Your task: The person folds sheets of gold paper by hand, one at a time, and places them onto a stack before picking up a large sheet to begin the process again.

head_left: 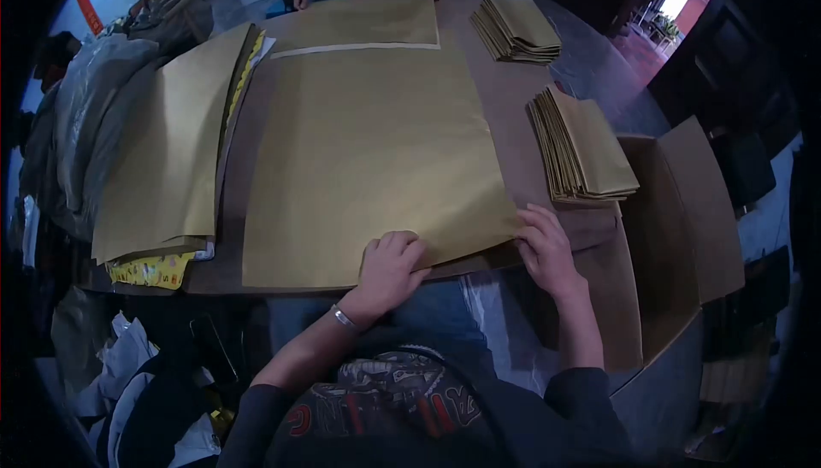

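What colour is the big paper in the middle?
Golden brown; the big paper shows best in the head view.

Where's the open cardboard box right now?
In the head view, the cardboard box stands at the right, beside the table, next to the nearer stack of folded paper.

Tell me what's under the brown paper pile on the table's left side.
Yellow printed material peeks out beneath the brown paper pile at its near edge and right side. The rest is covered, so I can't tell what else lies there.
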A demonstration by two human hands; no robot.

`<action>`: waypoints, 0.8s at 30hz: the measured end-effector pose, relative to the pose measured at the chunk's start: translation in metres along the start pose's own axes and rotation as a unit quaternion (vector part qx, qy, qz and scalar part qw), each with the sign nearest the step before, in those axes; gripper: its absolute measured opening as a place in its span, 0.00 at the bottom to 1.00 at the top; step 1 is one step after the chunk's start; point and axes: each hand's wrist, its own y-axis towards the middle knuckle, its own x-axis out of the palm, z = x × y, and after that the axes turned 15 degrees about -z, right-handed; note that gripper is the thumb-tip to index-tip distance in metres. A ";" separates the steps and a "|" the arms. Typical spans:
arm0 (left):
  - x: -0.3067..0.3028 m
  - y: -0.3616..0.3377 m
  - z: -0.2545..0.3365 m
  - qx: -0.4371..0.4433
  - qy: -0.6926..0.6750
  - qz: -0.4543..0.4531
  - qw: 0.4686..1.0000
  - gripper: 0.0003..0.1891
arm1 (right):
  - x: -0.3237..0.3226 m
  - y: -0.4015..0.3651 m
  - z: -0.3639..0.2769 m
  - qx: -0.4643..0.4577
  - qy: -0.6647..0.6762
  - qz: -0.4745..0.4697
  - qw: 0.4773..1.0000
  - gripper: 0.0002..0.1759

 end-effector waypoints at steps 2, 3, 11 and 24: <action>-0.002 0.010 0.012 -0.014 -0.011 0.007 1.000 0.23 | -0.009 0.007 -0.009 -0.019 -0.004 -0.001 1.000 0.12; -0.003 0.016 0.020 0.000 0.012 0.061 0.998 0.17 | -0.011 0.008 -0.013 -0.029 -0.006 -0.006 1.000 0.12; 0.009 0.016 0.026 0.025 0.008 0.020 0.999 0.06 | -0.001 -0.021 0.059 0.179 0.113 -0.017 0.977 0.21; 0.043 -0.016 0.064 0.106 0.012 -0.131 0.986 0.09 | 0.064 0.138 0.136 0.436 0.281 -0.154 0.841 0.24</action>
